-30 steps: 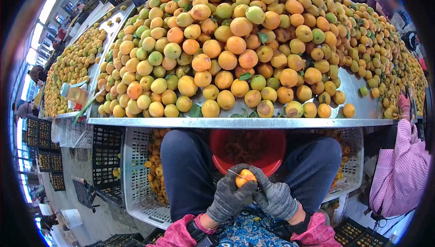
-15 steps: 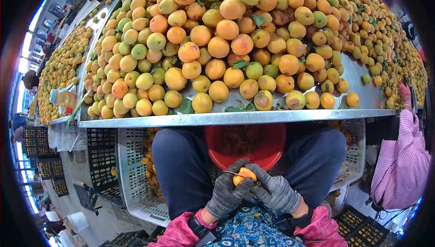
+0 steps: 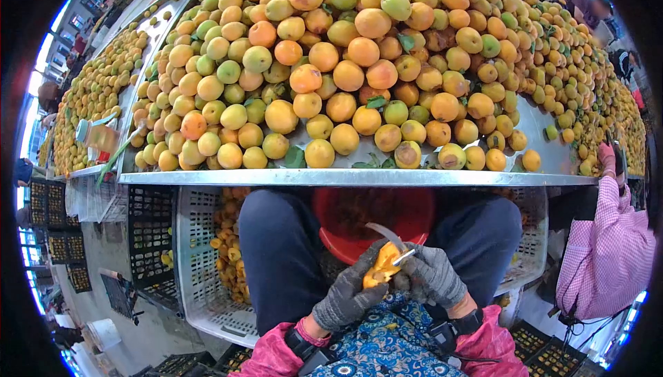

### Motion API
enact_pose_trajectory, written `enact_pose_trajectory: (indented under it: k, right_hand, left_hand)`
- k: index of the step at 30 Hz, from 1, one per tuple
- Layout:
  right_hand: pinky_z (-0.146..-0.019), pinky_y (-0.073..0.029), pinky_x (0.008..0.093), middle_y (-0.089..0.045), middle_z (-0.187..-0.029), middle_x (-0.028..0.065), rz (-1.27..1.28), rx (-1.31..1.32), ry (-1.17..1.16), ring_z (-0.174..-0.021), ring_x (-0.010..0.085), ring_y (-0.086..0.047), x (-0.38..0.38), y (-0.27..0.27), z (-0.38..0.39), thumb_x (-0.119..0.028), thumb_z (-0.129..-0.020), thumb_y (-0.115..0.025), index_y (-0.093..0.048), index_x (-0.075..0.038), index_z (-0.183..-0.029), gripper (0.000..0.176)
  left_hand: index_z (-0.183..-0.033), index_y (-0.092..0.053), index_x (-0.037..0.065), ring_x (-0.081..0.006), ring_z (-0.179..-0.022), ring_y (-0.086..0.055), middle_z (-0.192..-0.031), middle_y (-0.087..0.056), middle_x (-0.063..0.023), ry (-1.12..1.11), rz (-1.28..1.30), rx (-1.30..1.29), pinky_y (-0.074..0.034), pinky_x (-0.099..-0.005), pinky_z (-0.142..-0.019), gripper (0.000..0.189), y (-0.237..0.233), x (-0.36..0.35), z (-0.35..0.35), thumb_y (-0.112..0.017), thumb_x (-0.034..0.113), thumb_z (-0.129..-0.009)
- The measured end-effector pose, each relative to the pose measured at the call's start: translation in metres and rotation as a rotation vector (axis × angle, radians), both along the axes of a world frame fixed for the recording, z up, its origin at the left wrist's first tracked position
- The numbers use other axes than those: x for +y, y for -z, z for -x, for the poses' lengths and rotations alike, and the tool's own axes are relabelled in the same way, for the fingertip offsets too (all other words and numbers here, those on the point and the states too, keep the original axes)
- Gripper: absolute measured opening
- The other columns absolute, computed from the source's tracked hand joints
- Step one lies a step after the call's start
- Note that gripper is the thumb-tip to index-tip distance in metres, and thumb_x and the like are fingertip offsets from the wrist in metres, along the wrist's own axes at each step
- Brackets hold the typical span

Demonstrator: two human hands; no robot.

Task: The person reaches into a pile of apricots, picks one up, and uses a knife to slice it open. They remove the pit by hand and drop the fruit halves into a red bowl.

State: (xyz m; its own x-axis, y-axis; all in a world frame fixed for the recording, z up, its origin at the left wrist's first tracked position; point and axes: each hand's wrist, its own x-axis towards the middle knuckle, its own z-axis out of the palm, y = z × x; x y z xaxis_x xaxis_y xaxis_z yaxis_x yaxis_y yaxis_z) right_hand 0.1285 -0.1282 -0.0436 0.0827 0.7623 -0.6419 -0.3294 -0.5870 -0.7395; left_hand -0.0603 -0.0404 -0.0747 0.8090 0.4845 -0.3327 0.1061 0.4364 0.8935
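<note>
My left hand [image 3: 349,293], in a grey knit glove, is closed around a cut apricot [image 3: 379,270] whose orange flesh lies open. My gloved right hand [image 3: 435,277] is closed at the fruit's right side, gripping a knife with a curved blade [image 3: 387,236] that points up and left beyond the apricot. A short pale metal piece [image 3: 402,257] shows between the fruit and the right fingers; what it belongs to is hidden. Both hands are above my lap, just in front of a red basin [image 3: 338,245] with dark contents between my knees.
A big heap of whole apricots [image 3: 362,52] covers the metal-edged table [image 3: 331,177] ahead. Beneath it stands a white slatted crate [image 3: 197,266] holding apricot pieces. Black crates [image 3: 150,239] are at left. A co-worker's checked sleeve [image 3: 608,252] reaches to the table at right.
The apricot has gone from rounded between both hands to cut open in my left hand. The blade has swung upward, and my right hand has shifted slightly right.
</note>
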Motion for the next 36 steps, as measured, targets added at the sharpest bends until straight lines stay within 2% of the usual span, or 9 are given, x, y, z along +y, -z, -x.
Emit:
enact_pose_trajectory:
  k: [4, 9, 12, 14, 18, 23, 27, 30, 36]
  right_hand:
    - [-0.052, -0.044, 0.0235, -0.063, -0.072, 0.0020, -0.183, -0.223, -0.075, -0.060, 0.0077, -0.057, -0.004, 0.012, -0.006, -0.028, -0.094, -0.057, -0.066, -0.002, -0.103, 0.029]
    - [-0.042, -0.040, 0.0229, -0.060, -0.065, 0.0020, -0.017, 0.047, 0.043, -0.047, 0.0068, -0.053, -0.014, 0.010, 0.004, -0.026, -0.092, -0.060, -0.066, -0.002, -0.090, 0.024]
    - [-0.036, -0.036, 0.0226, -0.056, -0.061, 0.0007, -0.073, -0.133, 0.257, -0.040, 0.0066, -0.048, -0.010, 0.013, 0.015, -0.026, -0.092, -0.061, -0.062, -0.004, -0.087, 0.023]
    - [-0.034, -0.036, 0.0223, -0.053, -0.058, -0.0012, -0.150, 0.123, 0.577, -0.039, 0.0070, -0.046, -0.004, 0.009, 0.014, -0.029, -0.092, -0.062, -0.059, -0.005, -0.087, 0.024]
    - [-0.031, -0.036, 0.0231, -0.046, -0.055, -0.0023, -0.103, 0.040, 0.450, -0.035, 0.0079, -0.041, 0.000, 0.000, 0.022, -0.034, -0.093, -0.061, -0.053, -0.009, -0.086, 0.028]
    - [-0.030, -0.036, 0.0243, -0.045, -0.054, -0.0013, -0.171, 0.114, 0.451, -0.034, 0.0089, -0.040, 0.015, -0.022, 0.033, -0.034, -0.093, -0.060, -0.055, -0.006, -0.088, 0.028]
    - [-0.048, -0.047, 0.0220, -0.065, -0.076, 0.0041, -0.367, -0.227, 0.227, -0.058, 0.0083, -0.059, 0.060, -0.063, 0.063, -0.026, -0.090, -0.063, -0.063, 0.001, -0.099, 0.029]
    - [-0.057, -0.049, 0.0202, -0.070, -0.089, 0.0041, -0.495, -0.459, 0.067, -0.072, 0.0068, -0.061, 0.073, -0.084, 0.071, -0.023, -0.089, -0.067, -0.066, 0.000, -0.102, 0.027]
    - [-0.039, -0.037, 0.0206, -0.055, -0.058, 0.0007, -0.528, 0.024, 0.546, -0.042, 0.0071, -0.048, 0.067, -0.054, 0.066, -0.022, -0.091, -0.061, -0.062, 0.001, -0.097, 0.024]
  left_hand:
    - [-0.149, -0.021, 0.002, -0.0161, -0.119, -0.047, -0.141, -0.043, -0.0105, 0.147, -0.195, -0.088, -0.040, -0.0320, -0.100, 0.075, 0.004, -0.003, 0.002, -0.063, 0.021, -0.090]
    - [-0.150, -0.021, 0.005, -0.0115, -0.108, -0.050, -0.134, -0.048, -0.0084, 0.055, 0.111, -0.210, -0.044, -0.0287, -0.092, 0.077, -0.002, -0.010, 0.001, -0.065, 0.021, -0.090]
    - [-0.151, -0.021, 0.006, -0.0113, -0.100, -0.054, -0.122, -0.056, -0.0075, 0.062, 0.277, -0.264, -0.046, -0.0273, -0.087, 0.079, -0.019, -0.006, 0.008, -0.067, 0.020, -0.087]
    - [-0.146, -0.031, 0.004, -0.0132, -0.093, -0.057, -0.109, -0.061, -0.0072, 0.024, 0.377, -0.256, -0.047, -0.0271, -0.082, 0.074, -0.023, -0.012, 0.016, -0.068, 0.021, -0.085]
    - [-0.126, -0.050, 0.001, -0.0129, -0.076, -0.057, -0.098, -0.061, -0.0082, -0.046, 0.356, -0.241, -0.047, -0.0244, -0.063, 0.054, -0.019, -0.012, 0.022, -0.065, 0.034, -0.085]
    - [-0.109, -0.057, 0.004, -0.0133, -0.057, -0.052, -0.087, -0.060, -0.0086, -0.175, 0.742, -0.452, -0.038, -0.0242, -0.045, 0.054, -0.011, -0.013, 0.028, -0.048, 0.055, -0.093]
    - [-0.107, -0.057, 0.004, -0.0128, -0.054, -0.050, -0.078, -0.060, -0.0081, -0.185, 0.930, -0.550, -0.037, -0.0243, -0.044, 0.062, -0.002, -0.015, 0.032, -0.038, 0.062, -0.095]
    - [-0.102, -0.060, 0.003, -0.0126, -0.049, -0.048, -0.067, -0.058, -0.0072, -0.516, 0.766, -0.045, -0.035, -0.0243, -0.042, 0.065, -0.024, -0.015, 0.028, -0.034, 0.062, -0.095]
    - [-0.094, -0.061, 0.003, -0.0145, -0.056, -0.055, -0.070, -0.060, -0.0072, -0.240, 0.657, -0.226, -0.044, -0.0255, -0.048, 0.065, 0.001, -0.018, 0.032, -0.031, 0.060, -0.097]
